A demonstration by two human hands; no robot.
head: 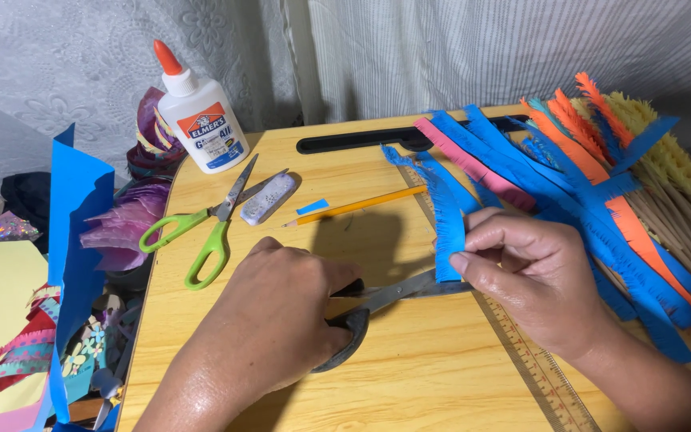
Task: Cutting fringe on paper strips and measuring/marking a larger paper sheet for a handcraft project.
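A small wooden table (pixel 409 376) is seen from above. Dark-handled scissors (pixel 385 300) are gripped by the left hand (pixel 273 320), fingers closed through the handles, with the blades opened around the lower edge of a fringed blue paper strip (pixel 447 216). The strip is pinched upright between thumb and fingers of the right hand (pixel 525 268), near the table's middle. Behind it, a pile of fringed blue, orange and pink strips (pixel 569 176) is spread across the right side. A yellow pencil (pixel 357 206), green-handled scissors (pixel 201 232), a small clear case (pixel 267 198) and a white glue bottle (pixel 200 116) are laid at the left. A ruler (pixel 533 364) is printed along the tabletop.
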